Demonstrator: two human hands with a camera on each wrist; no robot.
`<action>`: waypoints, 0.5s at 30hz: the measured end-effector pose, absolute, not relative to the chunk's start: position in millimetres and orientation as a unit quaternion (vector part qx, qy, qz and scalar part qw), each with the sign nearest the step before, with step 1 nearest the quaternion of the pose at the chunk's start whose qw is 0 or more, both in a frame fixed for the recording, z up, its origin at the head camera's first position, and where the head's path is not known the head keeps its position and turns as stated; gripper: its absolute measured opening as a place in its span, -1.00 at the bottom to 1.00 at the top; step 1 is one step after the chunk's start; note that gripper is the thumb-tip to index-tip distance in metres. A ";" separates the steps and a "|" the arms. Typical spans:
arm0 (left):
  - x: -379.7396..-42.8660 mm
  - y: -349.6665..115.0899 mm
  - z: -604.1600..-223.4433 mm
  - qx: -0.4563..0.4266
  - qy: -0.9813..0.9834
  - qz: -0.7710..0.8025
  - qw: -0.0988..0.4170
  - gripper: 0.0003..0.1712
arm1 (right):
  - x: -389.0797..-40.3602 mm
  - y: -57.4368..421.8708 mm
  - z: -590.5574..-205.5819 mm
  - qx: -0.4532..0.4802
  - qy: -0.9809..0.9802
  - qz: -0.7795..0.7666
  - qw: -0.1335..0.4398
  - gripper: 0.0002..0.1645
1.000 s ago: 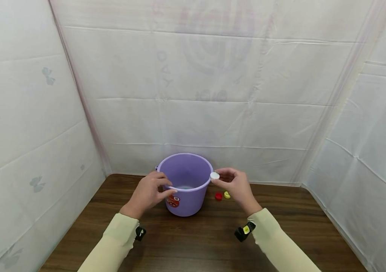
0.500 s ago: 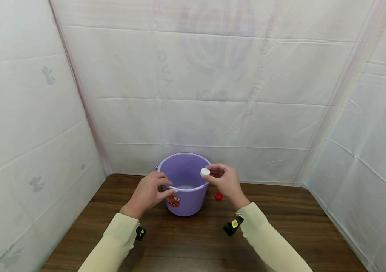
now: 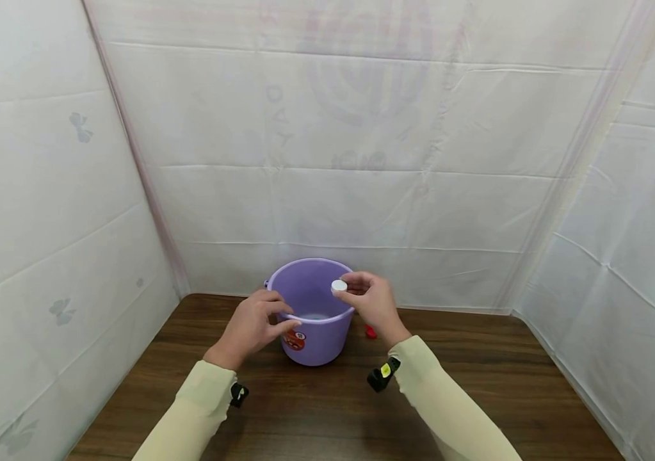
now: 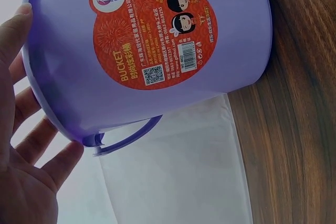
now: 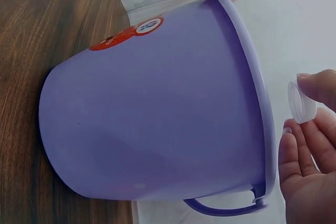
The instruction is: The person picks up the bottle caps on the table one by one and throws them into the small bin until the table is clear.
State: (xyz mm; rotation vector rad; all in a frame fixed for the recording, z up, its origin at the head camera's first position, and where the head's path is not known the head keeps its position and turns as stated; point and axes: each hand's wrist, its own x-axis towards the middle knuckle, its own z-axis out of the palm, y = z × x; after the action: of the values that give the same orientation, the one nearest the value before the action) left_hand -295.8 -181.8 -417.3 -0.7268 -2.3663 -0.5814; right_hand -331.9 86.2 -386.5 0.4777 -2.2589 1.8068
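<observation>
A purple bucket (image 3: 324,342) stands upright on the wooden table. My left hand (image 3: 252,325) holds the near left of its rim, thumb outside and fingers over the inner side. Between thumb and fingertips, my right hand (image 3: 374,306) pinches a white bottle cap (image 3: 339,286) above the bucket's right side. Seen from the right wrist, the cap (image 5: 301,103) is hollow, its open side facing the bucket mouth. Something pale shows at the bucket's bottom. A red label (image 4: 157,35) is stuck on the bucket's outer wall.
A red bottle cap (image 3: 370,331) lies on the table (image 3: 315,416) right of the bucket, partly covered by my right hand. White sheeting (image 3: 304,205) hangs behind the bucket and along both sides. The bucket's handle (image 5: 226,211) hangs down at its side.
My right hand has carried the white cap left and slightly up, from beside the rim to over the bucket. It now covers a yellow cap seen earlier. My left hand stays on the rim.
</observation>
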 end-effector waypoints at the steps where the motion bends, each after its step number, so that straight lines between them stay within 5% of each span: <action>1: -295.7 -181.7 -417.0 -0.273 -0.889 -0.218 0.295 -0.76 | -332.6 85.7 -386.5 0.162 -0.766 0.614 0.105 -0.60; 15: -296.3 -182.8 -417.3 -0.273 -0.890 -0.220 0.291 -0.76 | -339.4 80.0 -388.6 0.154 -0.766 0.615 0.103 -0.54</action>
State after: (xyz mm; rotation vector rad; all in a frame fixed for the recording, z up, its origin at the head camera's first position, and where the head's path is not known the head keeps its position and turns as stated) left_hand -296.3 -182.8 -417.3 -0.7291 -2.3742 -0.5866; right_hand -339.4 80.0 -388.6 0.4542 -2.2613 1.8159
